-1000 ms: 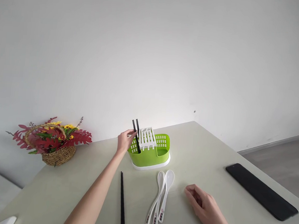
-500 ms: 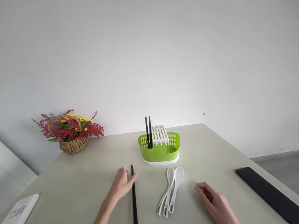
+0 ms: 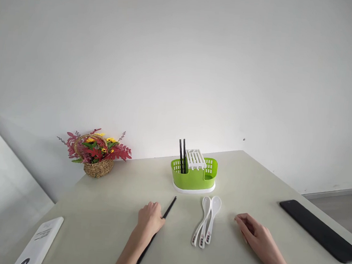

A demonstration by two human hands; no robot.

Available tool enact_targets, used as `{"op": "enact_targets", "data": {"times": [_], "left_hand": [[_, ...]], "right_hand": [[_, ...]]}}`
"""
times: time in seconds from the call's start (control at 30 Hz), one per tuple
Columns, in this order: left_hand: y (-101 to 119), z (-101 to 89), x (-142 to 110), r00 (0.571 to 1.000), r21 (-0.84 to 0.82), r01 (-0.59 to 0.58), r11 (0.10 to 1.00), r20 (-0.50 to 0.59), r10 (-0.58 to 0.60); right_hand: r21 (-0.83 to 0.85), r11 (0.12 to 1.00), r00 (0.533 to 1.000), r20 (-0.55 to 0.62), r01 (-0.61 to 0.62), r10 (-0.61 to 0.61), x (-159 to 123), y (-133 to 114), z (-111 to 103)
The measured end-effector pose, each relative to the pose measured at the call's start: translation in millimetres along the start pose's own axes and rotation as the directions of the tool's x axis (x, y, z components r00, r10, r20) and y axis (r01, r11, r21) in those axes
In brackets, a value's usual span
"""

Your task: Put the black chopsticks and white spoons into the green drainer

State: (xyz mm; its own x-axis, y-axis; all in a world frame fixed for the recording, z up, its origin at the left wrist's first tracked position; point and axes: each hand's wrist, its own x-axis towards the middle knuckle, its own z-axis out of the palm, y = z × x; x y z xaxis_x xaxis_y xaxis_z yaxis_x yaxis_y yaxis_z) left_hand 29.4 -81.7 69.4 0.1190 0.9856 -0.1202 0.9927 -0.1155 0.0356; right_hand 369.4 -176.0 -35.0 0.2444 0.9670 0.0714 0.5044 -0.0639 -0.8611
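Note:
My left hand (image 3: 151, 218) is closed around the black chopsticks (image 3: 170, 207), which lie at a slant across it, low over the table. My right hand (image 3: 255, 232) rests on the table, its fingers curled loosely together and nothing visible in them. Between the hands lie three white spoons (image 3: 214, 212), bowls pointing away from me and handles overlapping. Behind them stands a green cutlery basket (image 3: 193, 184) with a white base and a white slotted rack (image 3: 195, 158) on top. Two black chopsticks (image 3: 184, 155) stand upright in its left compartment.
A wicker basket (image 3: 98, 169) of red and yellow flowers stands at the back left, by the wall. At the front left lies a white box (image 3: 41, 239) with print on it. A long black flat object (image 3: 317, 228) lies along the table's right edge.
My left hand has closed on the chopsticks, and their far ends have swung to the right. My right hand keeps its pose. The whole view has shifted slightly.

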Motion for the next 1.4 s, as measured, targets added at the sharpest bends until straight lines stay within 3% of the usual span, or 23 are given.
{"op": "enact_targets", "data": {"times": [0.23, 0.4, 0.5, 0.57, 0.67, 0.77, 0.9, 1.07, 1.2, 1.4], "left_hand": [[31, 0.1, -6, 0.998, 0.066, -0.052, 0.996, -0.042, 0.054], [26, -13.1, -8, 0.996, 0.041, -0.06, 0.997, -0.057, 0.063], [16, -29.6, -8, 0.988, -0.223, -0.114, 0.968, -0.128, 0.087], [15, -37.0, -10, 0.977, -0.557, -0.194, 0.808, -0.187, 0.106], [24, -36.5, -13, 0.98, -0.896, -0.197, 0.398, -0.17, 0.102], [39, -23.7, -17, 0.995, -0.993, -0.082, 0.085, -0.076, 0.07], [56, -0.8, -24, 0.999, -0.985, 0.04, -0.167, 0.038, 0.014], [66, 13.5, -32, 0.995, -0.962, 0.09, -0.258, 0.097, -0.014], [66, 10.8, -34, 0.996, -0.969, 0.087, -0.233, 0.091, -0.008], [60, 6.1, -31, 0.994, -0.961, 0.094, -0.26, 0.105, -0.032]], "right_hand": [[0.002, 1.0, 0.999, -0.022, 0.025, -0.025, -4, -9, -1], [0.034, 0.999, 0.999, -0.026, 0.026, -0.025, -4, -4, -3], [0.074, 0.997, 1.0, -0.008, 0.018, -0.017, -1, 1, -1], [0.124, 0.992, 1.0, -0.013, 0.016, -0.014, -1, -4, 5], [0.239, 0.969, 0.994, 0.069, 0.061, -0.08, -9, -30, 18], [0.361, 0.928, 0.944, 0.266, 0.093, -0.198, -23, -70, 29], [0.448, 0.894, 0.877, 0.439, -0.025, -0.196, -34, -109, 37], [0.481, 0.848, 0.838, 0.539, -0.22, -0.088, -35, -116, 54], [0.448, 0.852, 0.871, 0.49, -0.271, 0.019, -35, -113, 60], [0.456, 0.849, 0.849, 0.528, -0.266, -0.017, -35, -114, 51]]}}
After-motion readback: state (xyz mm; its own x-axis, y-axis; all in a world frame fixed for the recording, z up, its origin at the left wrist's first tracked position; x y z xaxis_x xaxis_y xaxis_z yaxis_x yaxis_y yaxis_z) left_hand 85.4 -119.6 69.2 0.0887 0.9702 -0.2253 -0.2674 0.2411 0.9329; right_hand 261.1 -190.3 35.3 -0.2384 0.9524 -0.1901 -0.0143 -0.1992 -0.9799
